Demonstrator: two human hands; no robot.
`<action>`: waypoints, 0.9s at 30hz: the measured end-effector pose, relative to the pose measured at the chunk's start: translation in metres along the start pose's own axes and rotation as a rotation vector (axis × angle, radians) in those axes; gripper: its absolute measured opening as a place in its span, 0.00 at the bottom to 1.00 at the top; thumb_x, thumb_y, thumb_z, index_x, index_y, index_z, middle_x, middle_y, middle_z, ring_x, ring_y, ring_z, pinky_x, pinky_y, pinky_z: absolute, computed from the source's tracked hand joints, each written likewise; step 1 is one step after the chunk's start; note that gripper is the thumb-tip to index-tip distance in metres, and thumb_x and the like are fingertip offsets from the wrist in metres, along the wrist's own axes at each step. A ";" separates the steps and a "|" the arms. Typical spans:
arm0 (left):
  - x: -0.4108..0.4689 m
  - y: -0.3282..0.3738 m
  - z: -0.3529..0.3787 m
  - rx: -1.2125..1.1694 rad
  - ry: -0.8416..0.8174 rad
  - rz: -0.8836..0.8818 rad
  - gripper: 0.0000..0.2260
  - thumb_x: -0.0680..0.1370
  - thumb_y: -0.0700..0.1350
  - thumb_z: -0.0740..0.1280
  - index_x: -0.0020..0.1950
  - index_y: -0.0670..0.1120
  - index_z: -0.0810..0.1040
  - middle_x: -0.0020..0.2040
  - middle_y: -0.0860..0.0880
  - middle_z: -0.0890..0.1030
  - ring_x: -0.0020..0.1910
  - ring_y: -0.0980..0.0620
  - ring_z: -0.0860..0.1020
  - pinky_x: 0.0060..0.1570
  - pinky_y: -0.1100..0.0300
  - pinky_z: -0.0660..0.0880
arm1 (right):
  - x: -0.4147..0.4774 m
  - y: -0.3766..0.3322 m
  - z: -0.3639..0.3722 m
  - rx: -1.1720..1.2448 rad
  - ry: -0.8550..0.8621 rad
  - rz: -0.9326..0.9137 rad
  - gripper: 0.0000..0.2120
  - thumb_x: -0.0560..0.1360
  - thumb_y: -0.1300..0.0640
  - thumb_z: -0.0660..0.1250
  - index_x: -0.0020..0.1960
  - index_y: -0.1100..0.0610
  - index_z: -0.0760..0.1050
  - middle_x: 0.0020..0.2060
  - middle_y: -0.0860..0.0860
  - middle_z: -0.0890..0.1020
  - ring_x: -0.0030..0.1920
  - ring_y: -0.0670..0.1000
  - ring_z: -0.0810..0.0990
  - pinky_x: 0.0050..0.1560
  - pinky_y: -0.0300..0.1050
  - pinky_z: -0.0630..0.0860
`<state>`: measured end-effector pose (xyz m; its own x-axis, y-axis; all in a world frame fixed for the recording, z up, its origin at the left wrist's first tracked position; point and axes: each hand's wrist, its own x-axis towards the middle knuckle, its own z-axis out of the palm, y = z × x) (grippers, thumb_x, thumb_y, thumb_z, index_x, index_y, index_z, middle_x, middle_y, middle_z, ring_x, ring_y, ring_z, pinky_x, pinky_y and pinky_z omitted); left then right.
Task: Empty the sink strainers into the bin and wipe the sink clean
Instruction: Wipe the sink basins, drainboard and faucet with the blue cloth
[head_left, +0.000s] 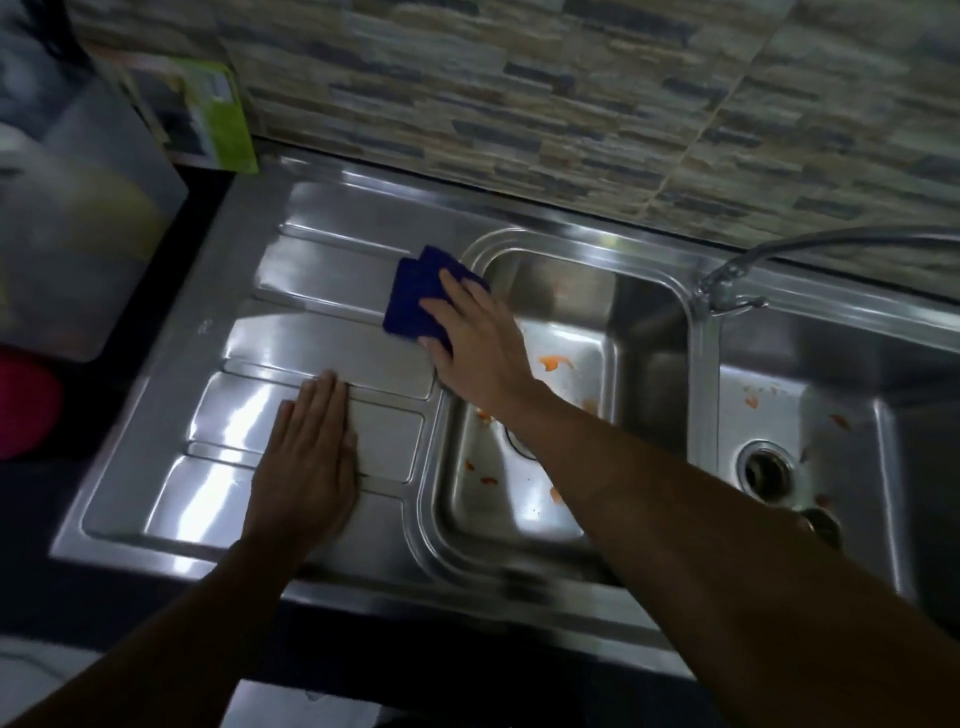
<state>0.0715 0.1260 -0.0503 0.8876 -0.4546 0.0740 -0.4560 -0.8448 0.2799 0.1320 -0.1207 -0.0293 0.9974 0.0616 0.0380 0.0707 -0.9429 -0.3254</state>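
Left hand (306, 457) flat on drainboard (322, 332), grip spread; right hand (478, 353) spread over blue cloth (410, 299), half hidden.

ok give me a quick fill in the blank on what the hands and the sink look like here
1. The right hand presses a ____ cloth on the draining board.
2. The left hand lies ____ on the draining board.
3. Orange scraps lie in ____ basins.
4. The tap stands ____ the two basins.

Missing words: blue; flat; both; between
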 end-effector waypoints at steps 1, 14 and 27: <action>-0.002 -0.001 0.002 0.003 -0.001 -0.003 0.25 0.84 0.47 0.50 0.79 0.38 0.61 0.80 0.40 0.59 0.81 0.43 0.56 0.79 0.44 0.56 | -0.002 0.004 0.007 -0.028 0.003 -0.008 0.23 0.81 0.45 0.59 0.74 0.52 0.69 0.78 0.54 0.64 0.77 0.58 0.61 0.75 0.58 0.61; -0.001 -0.011 0.015 -0.018 0.059 0.027 0.24 0.84 0.47 0.50 0.80 0.40 0.60 0.81 0.42 0.59 0.81 0.46 0.54 0.80 0.47 0.54 | 0.026 0.001 0.033 0.228 0.061 0.208 0.26 0.86 0.49 0.50 0.80 0.58 0.56 0.81 0.56 0.52 0.81 0.58 0.44 0.79 0.60 0.48; 0.000 0.002 -0.014 -0.164 -0.102 -0.009 0.27 0.80 0.44 0.51 0.78 0.35 0.59 0.80 0.37 0.57 0.80 0.38 0.54 0.79 0.41 0.50 | -0.215 -0.076 0.028 0.442 0.006 -0.040 0.19 0.80 0.60 0.62 0.70 0.58 0.76 0.75 0.54 0.70 0.77 0.55 0.65 0.77 0.50 0.63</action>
<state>0.0718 0.1281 -0.0363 0.8766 -0.4805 -0.0243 -0.4240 -0.7953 0.4332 -0.0874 -0.0527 -0.0389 0.9937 0.0923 0.0635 0.1104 -0.7095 -0.6960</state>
